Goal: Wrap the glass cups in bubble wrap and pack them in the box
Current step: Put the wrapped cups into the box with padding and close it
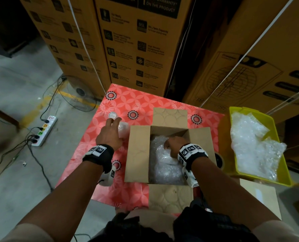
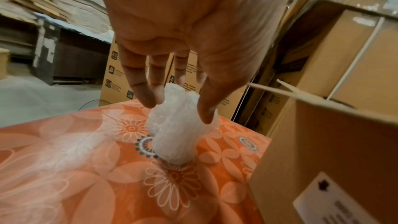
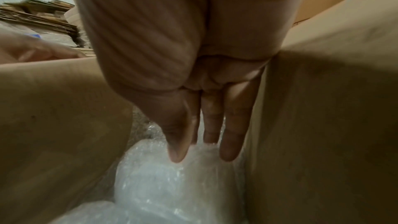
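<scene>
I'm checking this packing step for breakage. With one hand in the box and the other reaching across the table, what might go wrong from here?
1. The left hand reaches for the upright bubble-wrapped cup with straight fingers, not yet gripping; a nudge might topple it.
2. The bare clear glass cup stands just beyond those fingers and may get knocked.
3. The right hand presses wrapped bundles inside the brown cardboard box; hard pressure could crack glass.

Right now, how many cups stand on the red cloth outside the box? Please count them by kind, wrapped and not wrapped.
Wrapped cup: 1
Unwrapped glass cup: 1
Total: 2
</scene>
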